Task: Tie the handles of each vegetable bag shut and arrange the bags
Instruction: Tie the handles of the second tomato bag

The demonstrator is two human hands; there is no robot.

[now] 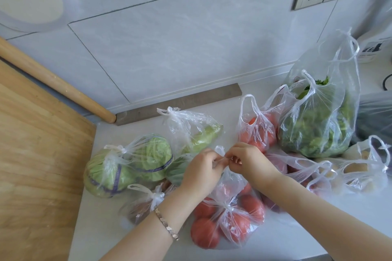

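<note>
Clear plastic bag of red tomatoes [231, 220] on white countertop [286, 243], near front edge, centre. Thin twisted handle ends [220, 150] rise from bag toward back wall. Left hand [201, 172] and right hand [248, 164] pinch them, one each side, equally near. Tightening pull likely sideways, apart.

White countertop [297, 237], knotted cabbage bag [129, 163], tomato bag [229, 220], greens bag [318, 125]
</note>
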